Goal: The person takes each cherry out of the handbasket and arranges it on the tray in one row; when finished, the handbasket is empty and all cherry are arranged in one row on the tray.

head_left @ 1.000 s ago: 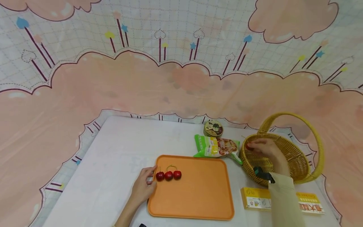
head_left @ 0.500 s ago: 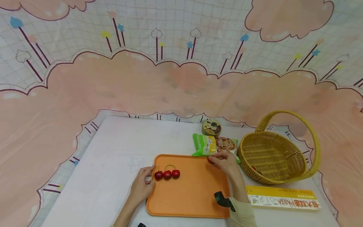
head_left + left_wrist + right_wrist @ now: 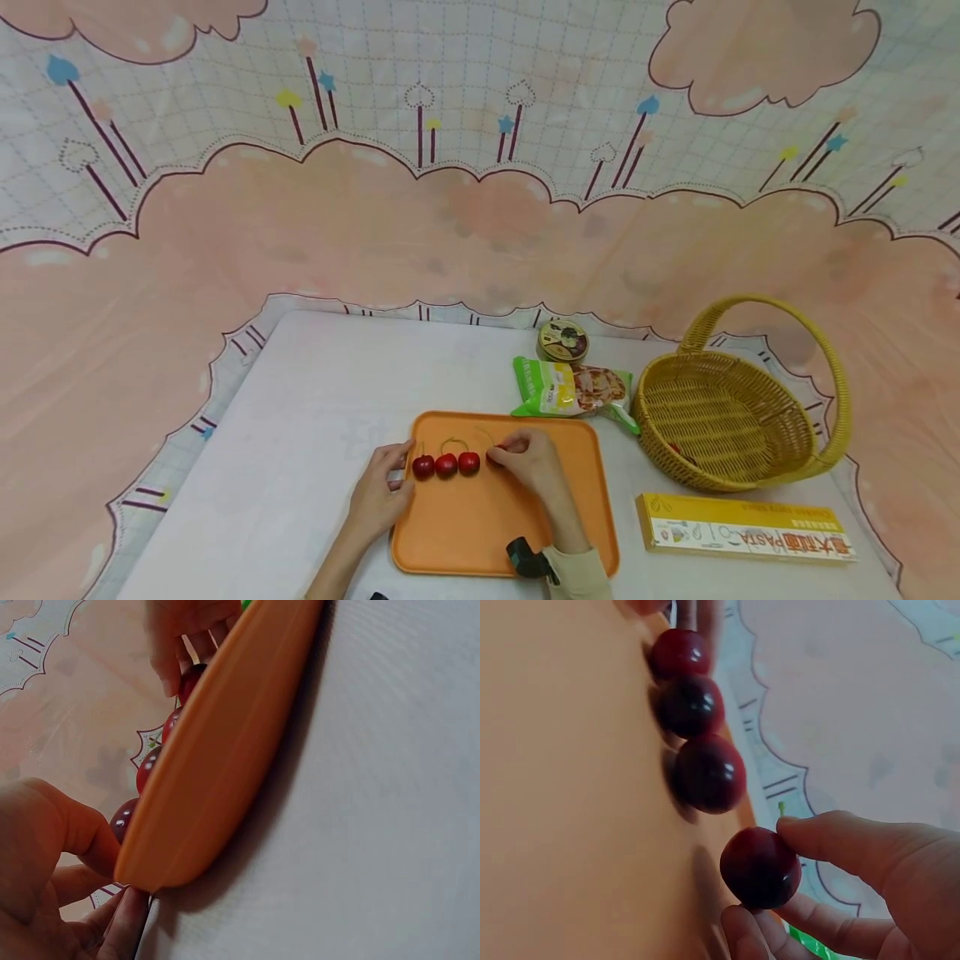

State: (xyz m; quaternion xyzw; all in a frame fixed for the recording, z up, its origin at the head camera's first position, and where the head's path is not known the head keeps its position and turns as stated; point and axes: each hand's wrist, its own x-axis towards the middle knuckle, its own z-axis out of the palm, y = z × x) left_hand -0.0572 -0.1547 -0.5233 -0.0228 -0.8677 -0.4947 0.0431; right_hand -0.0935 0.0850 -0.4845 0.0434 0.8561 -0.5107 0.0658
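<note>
An orange tray (image 3: 525,525) lies on the white table, with three red cherries (image 3: 446,465) in a row near its left edge. My right hand (image 3: 513,456) pinches a fourth cherry (image 3: 493,457) just right of that row. The right wrist view shows this cherry (image 3: 760,866) between my thumb and fingers (image 3: 855,847), a little above the tray, beside the row (image 3: 709,772). My left hand (image 3: 382,492) grips the tray's left rim. In the left wrist view its thumb (image 3: 52,825) lies over the rim (image 3: 225,750) and its fingers curl under it.
A yellow wicker basket (image 3: 817,454) with a hoop handle stands right of the tray, something small and red inside. A green snack bag (image 3: 573,388) and a round tin (image 3: 563,340) lie behind the tray. A yellow pasta box (image 3: 742,527) lies front right.
My right hand has come from the basket, left across the tray, carrying a cherry to the end of the row. The left hand has stayed on the tray's rim.
</note>
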